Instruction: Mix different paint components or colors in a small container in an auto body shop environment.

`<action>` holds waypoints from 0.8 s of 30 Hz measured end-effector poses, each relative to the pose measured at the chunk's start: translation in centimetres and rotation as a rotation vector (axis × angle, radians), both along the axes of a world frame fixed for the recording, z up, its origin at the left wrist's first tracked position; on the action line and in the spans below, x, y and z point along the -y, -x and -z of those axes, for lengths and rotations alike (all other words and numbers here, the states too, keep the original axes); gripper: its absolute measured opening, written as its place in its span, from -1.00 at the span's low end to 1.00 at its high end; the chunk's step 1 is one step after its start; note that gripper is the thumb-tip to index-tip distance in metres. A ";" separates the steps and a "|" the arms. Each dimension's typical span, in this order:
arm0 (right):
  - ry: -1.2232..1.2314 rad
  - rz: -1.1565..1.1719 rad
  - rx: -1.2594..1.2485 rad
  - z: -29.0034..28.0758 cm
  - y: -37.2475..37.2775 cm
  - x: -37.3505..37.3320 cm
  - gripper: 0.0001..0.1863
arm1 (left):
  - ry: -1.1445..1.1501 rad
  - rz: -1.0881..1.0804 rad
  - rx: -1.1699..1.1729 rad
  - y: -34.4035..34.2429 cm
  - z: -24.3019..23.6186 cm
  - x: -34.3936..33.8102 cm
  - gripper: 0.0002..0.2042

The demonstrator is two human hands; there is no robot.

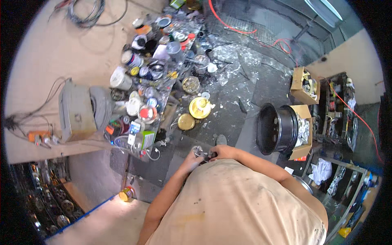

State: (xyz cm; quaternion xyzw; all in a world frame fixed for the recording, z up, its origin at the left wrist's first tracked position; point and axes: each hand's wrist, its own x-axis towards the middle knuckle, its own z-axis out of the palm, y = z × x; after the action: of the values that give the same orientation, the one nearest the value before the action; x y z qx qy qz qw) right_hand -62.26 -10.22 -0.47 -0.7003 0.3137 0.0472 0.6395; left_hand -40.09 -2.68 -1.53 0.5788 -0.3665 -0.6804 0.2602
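Close in front of my body, my two hands are held near each other. My left hand (191, 161) is closed around a small, shiny, clear-looking thing (197, 151) whose kind is too small to tell. Beside it, my right hand (223, 151) has its fingers curled inward at a small dark thing (212, 154), which I cannot make out. My shirt partly hides both hands from below. To the left of them a crowded bench carries a phone (134, 130) with a lit screen, propped by a green-and-white box (147, 140).
Paint cans, cups and lids cover the bench, with a yellow-lidded can (200, 108) and a gold can (186, 121) beside it. A black wheel rim (277, 128) stands at right before a cardboard box (302, 111). A red hose (226, 26) crosses the far floor. Left is a grey wheel (101, 107).
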 end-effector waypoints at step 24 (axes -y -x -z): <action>-0.258 0.636 -0.169 6.3 11.4 20.2 -0.52 | -0.079 0.058 -0.363 10.9 6.9 31.2 -0.62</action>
State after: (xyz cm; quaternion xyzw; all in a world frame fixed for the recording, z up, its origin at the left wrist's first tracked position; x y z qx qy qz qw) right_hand -73.68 -30.41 -6.76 -0.4745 0.5596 -0.0573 0.6771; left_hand -51.01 -33.88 -8.44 0.4456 -0.3031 -0.7947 0.2792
